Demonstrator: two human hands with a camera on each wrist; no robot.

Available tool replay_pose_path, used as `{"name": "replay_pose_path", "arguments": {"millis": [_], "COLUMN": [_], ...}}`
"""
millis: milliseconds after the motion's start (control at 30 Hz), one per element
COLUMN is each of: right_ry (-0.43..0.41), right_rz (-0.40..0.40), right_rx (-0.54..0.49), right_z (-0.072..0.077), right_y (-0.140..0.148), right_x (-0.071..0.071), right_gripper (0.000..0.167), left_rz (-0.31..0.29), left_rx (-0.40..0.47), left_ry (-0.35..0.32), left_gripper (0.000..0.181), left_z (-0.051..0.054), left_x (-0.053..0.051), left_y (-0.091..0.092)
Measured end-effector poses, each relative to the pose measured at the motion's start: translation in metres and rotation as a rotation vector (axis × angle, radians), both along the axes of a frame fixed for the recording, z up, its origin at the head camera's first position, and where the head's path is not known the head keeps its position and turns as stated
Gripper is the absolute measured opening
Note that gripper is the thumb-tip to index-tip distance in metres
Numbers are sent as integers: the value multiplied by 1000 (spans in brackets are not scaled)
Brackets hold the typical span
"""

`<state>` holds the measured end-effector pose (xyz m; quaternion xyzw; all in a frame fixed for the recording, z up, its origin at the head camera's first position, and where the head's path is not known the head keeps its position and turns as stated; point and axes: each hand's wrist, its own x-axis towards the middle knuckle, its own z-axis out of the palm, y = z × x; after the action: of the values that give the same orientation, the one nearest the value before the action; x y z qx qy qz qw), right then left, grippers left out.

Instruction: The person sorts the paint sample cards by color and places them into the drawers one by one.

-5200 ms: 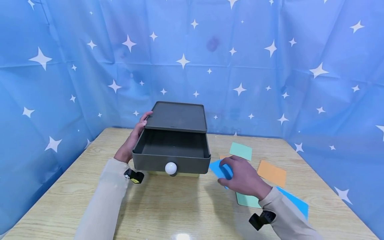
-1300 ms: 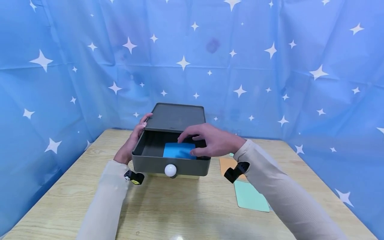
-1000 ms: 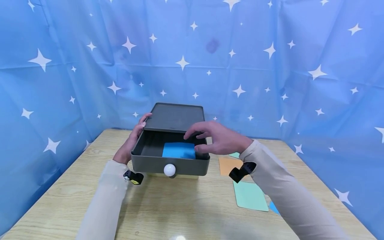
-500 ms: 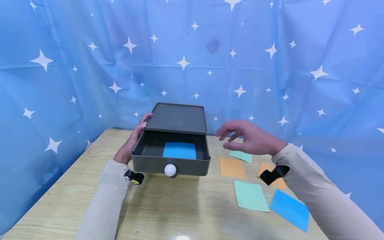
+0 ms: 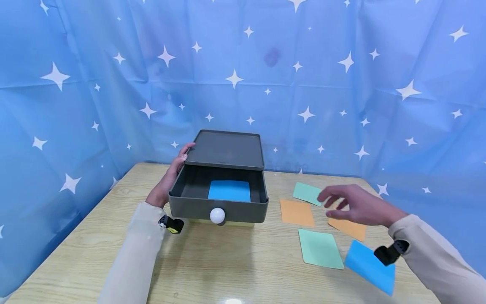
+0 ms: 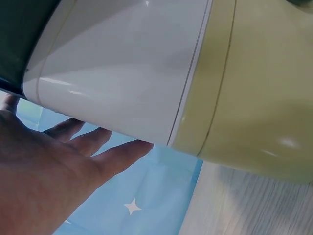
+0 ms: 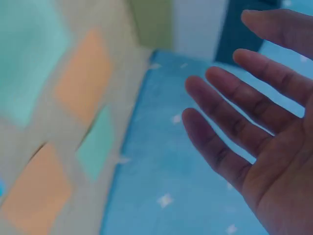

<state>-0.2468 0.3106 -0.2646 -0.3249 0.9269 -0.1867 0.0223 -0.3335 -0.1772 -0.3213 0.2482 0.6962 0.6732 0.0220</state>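
Note:
A desktop drawer box [image 5: 228, 147] stands with its dark grey top drawer [image 5: 193, 204] pulled out. A white round knob [image 5: 217, 215] sits on that drawer's front. Inside the drawer lies a blue card [image 5: 229, 191]. My left hand [image 5: 167, 181] rests against the box's left side, its fingers extended along the white tier [image 6: 122, 68] in the left wrist view. Above the cards at the right, my right hand [image 5: 360, 204] hovers with loosely bent, spread fingers and holds nothing. Beneath and behind it is an orange card [image 5: 351, 229], partly hidden.
On the wooden table [image 5: 212, 266] lie a green card [image 5: 305, 193], another orange card [image 5: 297, 212], a larger-looking green card [image 5: 320, 248] and a blue card [image 5: 370, 266]. A blue star-patterned curtain [image 5: 212, 97] hangs behind and at both sides. The box's lower tier [image 6: 264, 98] is yellow.
My right hand has carried a blue card from the table into the drawer, let it go, and moved back right over the remaining cards. My left hand stays at the box.

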Motion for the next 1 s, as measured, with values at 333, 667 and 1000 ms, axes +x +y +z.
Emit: {"name": "replay_pose_path", "arguments": {"millis": [333, 667, 1000], "right_ry": [-176, -193, -184], "right_rz": [-165, -328, -355], "right_rx": [184, 300, 345], "right_z": [-67, -105, -105], "right_y": [68, 96, 94], "right_x": [10, 31, 36], "right_gripper": [48, 84, 95], "left_rz": [-1, 4, 4], "left_rx": [-4, -5, 12], "left_ry": [6, 23, 19], "left_gripper": [57, 56, 57], "left_z": [-1, 0, 0], "left_x": [1, -1, 2], "left_y": [0, 2, 1]}}
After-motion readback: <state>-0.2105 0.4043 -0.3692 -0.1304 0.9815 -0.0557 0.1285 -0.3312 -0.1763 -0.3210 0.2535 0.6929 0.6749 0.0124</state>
